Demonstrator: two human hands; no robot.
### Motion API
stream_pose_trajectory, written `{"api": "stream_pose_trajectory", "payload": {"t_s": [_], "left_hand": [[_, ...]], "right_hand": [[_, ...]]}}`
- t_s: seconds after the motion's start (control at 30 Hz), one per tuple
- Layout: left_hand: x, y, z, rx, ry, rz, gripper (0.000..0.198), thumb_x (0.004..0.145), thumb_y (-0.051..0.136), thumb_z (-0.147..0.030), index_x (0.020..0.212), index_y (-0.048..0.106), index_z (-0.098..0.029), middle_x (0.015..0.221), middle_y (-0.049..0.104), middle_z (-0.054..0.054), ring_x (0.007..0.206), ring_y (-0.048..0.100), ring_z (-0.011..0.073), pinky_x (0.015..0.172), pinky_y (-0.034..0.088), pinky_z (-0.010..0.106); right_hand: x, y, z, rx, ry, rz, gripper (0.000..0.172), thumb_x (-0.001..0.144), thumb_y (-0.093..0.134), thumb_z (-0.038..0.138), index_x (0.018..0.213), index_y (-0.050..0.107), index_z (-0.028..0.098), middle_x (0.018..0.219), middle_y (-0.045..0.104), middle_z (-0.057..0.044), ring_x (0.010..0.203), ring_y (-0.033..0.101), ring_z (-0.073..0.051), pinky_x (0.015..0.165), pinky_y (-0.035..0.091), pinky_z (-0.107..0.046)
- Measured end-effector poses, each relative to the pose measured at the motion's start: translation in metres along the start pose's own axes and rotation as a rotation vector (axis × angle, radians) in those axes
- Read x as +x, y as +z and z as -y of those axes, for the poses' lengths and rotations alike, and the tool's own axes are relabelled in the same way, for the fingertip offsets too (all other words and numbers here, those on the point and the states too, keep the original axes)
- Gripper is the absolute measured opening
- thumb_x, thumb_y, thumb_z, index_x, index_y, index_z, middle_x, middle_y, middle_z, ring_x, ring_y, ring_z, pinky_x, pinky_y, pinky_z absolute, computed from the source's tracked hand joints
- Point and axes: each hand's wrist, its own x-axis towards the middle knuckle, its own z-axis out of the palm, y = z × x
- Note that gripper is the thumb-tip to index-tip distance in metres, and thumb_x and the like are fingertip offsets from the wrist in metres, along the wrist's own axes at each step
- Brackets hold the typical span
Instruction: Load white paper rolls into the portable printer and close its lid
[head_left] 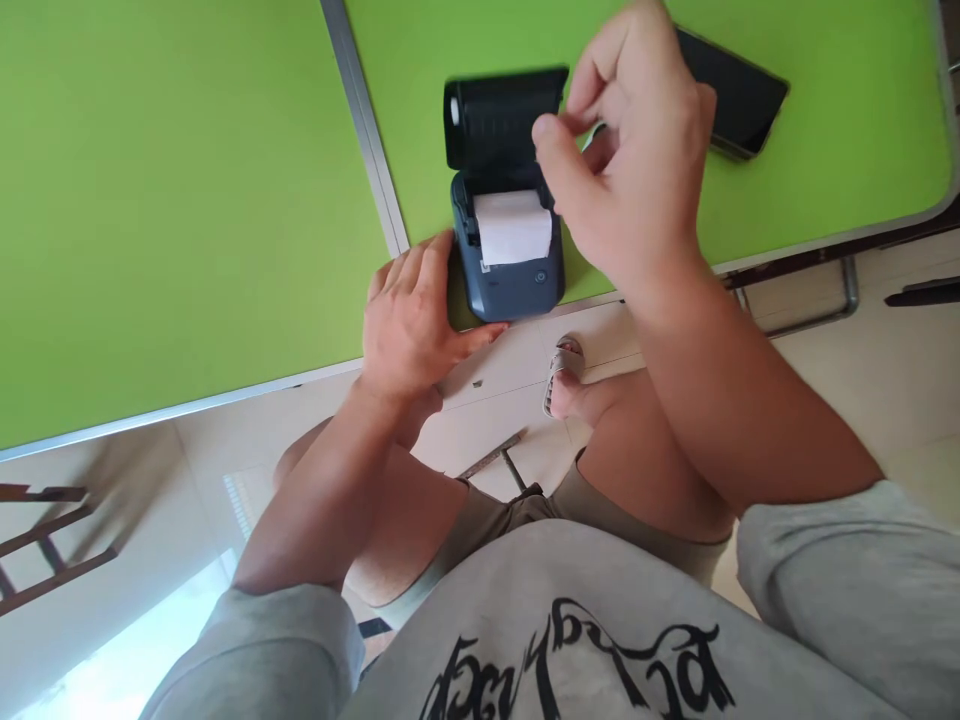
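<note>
A small dark blue label printer (517, 292) sits near the front edge of the green table, its black lid (506, 120) raised. Inside lies a white paper roll (514, 228), its end draped over the front. My left hand (415, 310) rests against the printer's left side, fingers on the table and thumb by the front edge. Beside the raised lid on the right is my right hand (630, 140), thumb and fingers curled together. Whatever lies between those fingertips is too small or hidden to name.
A black phone (739, 95) lies on the green table (187, 200), right of my right hand. A metal seam (367, 130) crosses the tabletop left of the printer. My legs are below the front edge.
</note>
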Motion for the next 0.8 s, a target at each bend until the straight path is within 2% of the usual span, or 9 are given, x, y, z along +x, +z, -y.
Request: {"api": "stream_pose_trajectory", "payload": {"t_s": [0.07,0.13,0.17,0.27,0.37,0.5,0.6,0.8], "left_hand": [[-0.001,-0.001,0.000,-0.018,0.002,0.012,0.102,0.076,0.044,-0.093,0.145,0.043,-0.018,0.140,0.059,0.017,0.131,0.056,0.0365,0.111,0.041,0.047],[-0.001,-0.002,-0.001,-0.031,0.010,0.017,0.100,0.078,0.045,-0.090,0.145,0.044,-0.017,0.142,0.059,0.016,0.133,0.055,0.0346,0.113,0.040,0.045],[-0.001,-0.002,-0.001,-0.033,0.015,0.016,0.099,0.079,0.046,-0.089,0.145,0.044,-0.016,0.143,0.059,0.016,0.134,0.054,0.0337,0.114,0.039,0.044],[-0.001,-0.004,-0.003,-0.030,0.020,0.018,0.097,0.081,0.047,-0.087,0.145,0.045,-0.015,0.144,0.058,0.016,0.137,0.053,0.0320,0.115,0.038,0.042],[-0.001,-0.005,-0.003,-0.030,0.016,0.025,0.096,0.080,0.050,-0.087,0.146,0.044,-0.017,0.145,0.057,0.016,0.137,0.053,0.0324,0.115,0.039,0.042],[-0.001,-0.004,-0.002,-0.039,0.015,0.029,0.094,0.080,0.051,-0.086,0.146,0.043,-0.019,0.145,0.057,0.015,0.135,0.053,0.0338,0.114,0.039,0.045],[0.000,-0.004,-0.002,-0.030,0.002,0.047,0.094,0.080,0.049,-0.086,0.146,0.042,-0.020,0.144,0.057,0.015,0.134,0.054,0.0354,0.113,0.039,0.047],[0.001,-0.006,-0.003,-0.029,-0.007,0.069,0.095,0.079,0.048,-0.088,0.146,0.041,-0.022,0.143,0.057,0.016,0.133,0.053,0.0386,0.113,0.037,0.050]], "right_hand": [[0.002,0.003,-0.001,-0.167,-0.087,0.031,0.008,0.086,0.052,0.015,0.085,0.049,0.022,0.084,0.065,0.000,0.059,0.054,-0.013,0.065,0.043,-0.031],[0.004,0.006,-0.003,-0.304,-0.074,0.111,0.008,0.084,0.055,0.015,0.088,0.058,0.021,0.086,0.070,0.000,0.056,0.053,-0.014,0.071,0.046,-0.035],[0.006,0.008,-0.004,-0.376,-0.051,0.149,0.011,0.083,0.057,0.013,0.089,0.062,0.021,0.086,0.072,0.000,0.059,0.057,-0.016,0.073,0.046,-0.037],[0.013,0.009,-0.003,-0.533,0.060,0.322,0.020,0.080,0.064,0.011,0.095,0.069,0.024,0.094,0.075,0.000,0.086,0.069,-0.028,0.077,0.048,-0.042],[0.021,0.005,0.002,-0.565,0.104,0.523,0.030,0.080,0.066,0.013,0.105,0.071,0.029,0.109,0.074,-0.001,0.105,0.067,-0.034,0.075,0.047,-0.043],[0.026,0.001,0.006,-0.587,0.099,0.603,0.034,0.079,0.067,0.013,0.107,0.069,0.033,0.114,0.071,0.001,0.102,0.066,-0.032,0.068,0.044,-0.039],[0.026,0.003,0.007,-0.606,0.116,0.628,0.034,0.082,0.067,0.017,0.110,0.069,0.035,0.111,0.071,-0.001,0.098,0.066,-0.034,0.071,0.045,-0.043],[0.028,0.010,0.008,-0.671,0.178,0.707,0.037,0.080,0.066,0.012,0.111,0.072,0.031,0.087,0.063,-0.004,0.082,0.065,-0.031,0.076,0.049,-0.050]]}}
